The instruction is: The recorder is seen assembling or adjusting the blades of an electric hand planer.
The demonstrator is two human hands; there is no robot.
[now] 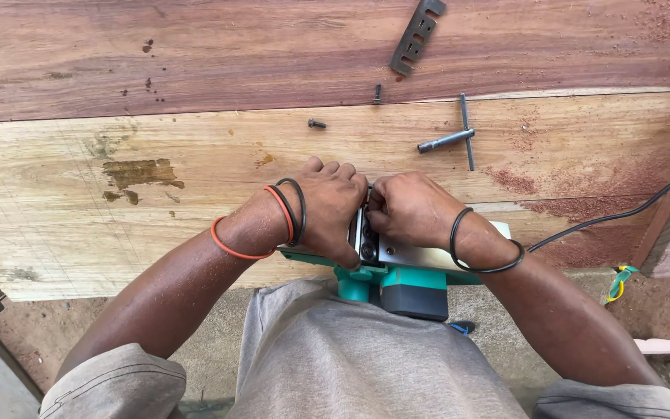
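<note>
Head view, looking straight down. Planer (397,271), teal body with a bright metal sole, lies upside down at the near edge of the pale plank (195,202), partly overhanging toward the person's lap; the sole faces up. Both hands sit on top of it, side by side and touching at the fingertips over the drum slot. Left hand (327,209) lies palm down across the left part of the sole, fingers curled forward over the far edge, thumb pointing down toward the teal housing; it presses on the planer rather than wrapping it. Right hand (412,209) is bunched into a loose fist over the slot, fingertips pinched together on something at the drum; what they pinch is hidden, so I cannot tell whether a part is held. Black rubber bands (484,248) circle the right wrist; black and orange bands (284,213) circle the left. A black cord (622,213) runs from the planer's right side off to the right edge. On the plank beyond the hands, well apart from them: a T-wrench (451,140), a small bolt (317,123), and a second bolt (378,93) at the seam with the reddish board (195,54). A slotted metal plate (418,35) lies on that board. Red sawdust (575,203) is scattered to the right.
</note>
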